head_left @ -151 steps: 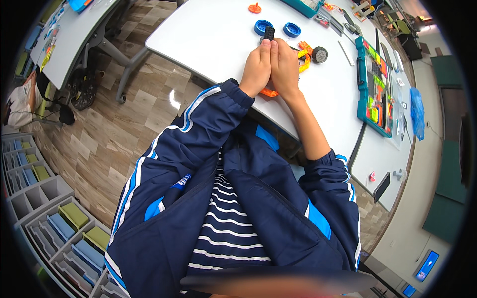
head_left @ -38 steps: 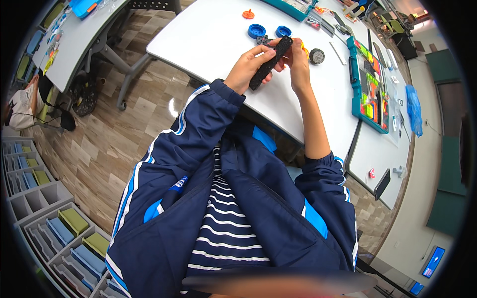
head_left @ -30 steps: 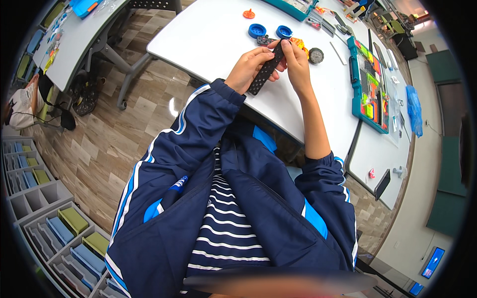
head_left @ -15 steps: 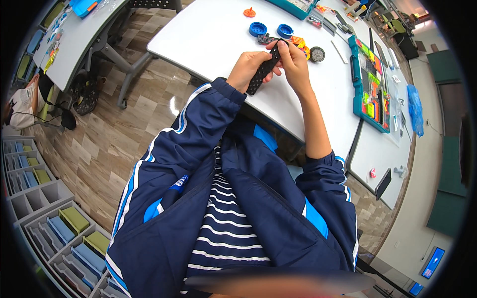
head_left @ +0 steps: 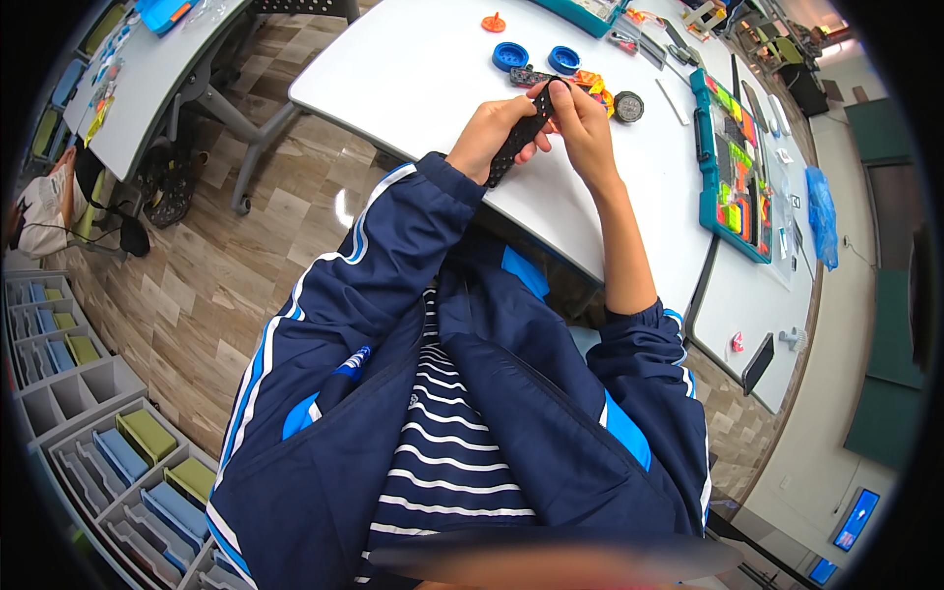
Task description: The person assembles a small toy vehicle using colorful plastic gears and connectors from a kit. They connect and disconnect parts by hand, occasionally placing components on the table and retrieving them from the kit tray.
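Above the near edge of the white table, both my hands are closed on a long black plate with rows of holes (head_left: 513, 149). My left hand (head_left: 492, 136) wraps the plate's lower part. With thumb and fingers my right hand (head_left: 580, 123) pinches its upper end. Just beyond lie an orange and yellow assembly of building parts (head_left: 593, 83), partly behind my right fingers, and a dark round wheel (head_left: 628, 107). Two blue wheel rims (head_left: 510, 57) (head_left: 564, 60) stand farther back. An orange piece with a peg (head_left: 494, 23) rests at the far left.
A teal case of colourful building parts (head_left: 733, 167) lies open on the right. Another teal case (head_left: 580, 15) is at the back. A thin grey strip (head_left: 673, 101) lies between. Far right hangs a blue plastic bag (head_left: 822, 218). Grey storage bins (head_left: 74, 393) stand at lower left.
My left fingers have shifted slightly on the black plate. Both hands keep their hold, and the things on the table stay where they were.
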`<state>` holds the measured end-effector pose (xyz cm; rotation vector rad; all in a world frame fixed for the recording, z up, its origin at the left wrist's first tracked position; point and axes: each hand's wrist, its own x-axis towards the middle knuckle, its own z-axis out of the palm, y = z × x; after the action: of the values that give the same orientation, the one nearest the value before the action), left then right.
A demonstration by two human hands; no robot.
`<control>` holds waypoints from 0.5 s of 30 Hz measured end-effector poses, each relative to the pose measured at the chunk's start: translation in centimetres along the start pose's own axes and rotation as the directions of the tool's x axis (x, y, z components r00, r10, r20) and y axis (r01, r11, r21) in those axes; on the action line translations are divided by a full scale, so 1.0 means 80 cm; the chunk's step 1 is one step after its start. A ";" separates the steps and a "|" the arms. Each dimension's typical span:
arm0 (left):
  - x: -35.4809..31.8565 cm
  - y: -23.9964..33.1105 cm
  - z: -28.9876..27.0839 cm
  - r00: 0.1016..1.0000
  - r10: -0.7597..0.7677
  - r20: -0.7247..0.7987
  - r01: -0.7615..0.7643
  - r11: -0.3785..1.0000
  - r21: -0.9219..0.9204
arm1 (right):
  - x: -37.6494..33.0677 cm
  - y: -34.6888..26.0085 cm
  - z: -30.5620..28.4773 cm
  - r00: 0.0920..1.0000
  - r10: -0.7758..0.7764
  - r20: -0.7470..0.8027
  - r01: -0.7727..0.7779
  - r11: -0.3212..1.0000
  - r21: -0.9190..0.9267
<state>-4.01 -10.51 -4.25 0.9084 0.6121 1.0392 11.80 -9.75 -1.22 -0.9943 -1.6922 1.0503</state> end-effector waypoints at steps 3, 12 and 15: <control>0.005 -0.002 -0.009 0.996 -0.080 0.042 0.089 0.952 -0.292 | 0.004 0.004 -0.001 0.998 0.045 0.032 -0.047 0.997 0.063; 0.015 -0.013 -0.031 0.970 -0.174 0.168 0.229 0.884 -0.407 | 0.008 0.022 -0.007 1.000 0.012 0.011 -0.012 0.999 -0.038; 0.008 -0.012 -0.024 0.976 -0.154 0.156 0.198 0.925 -0.325 | 0.007 0.022 -0.006 0.999 0.046 0.018 -0.046 0.999 -0.016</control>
<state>-4.86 -9.44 -6.06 0.5984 0.3831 0.8821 12.43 -8.52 -2.60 -1.0410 -1.7020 1.0802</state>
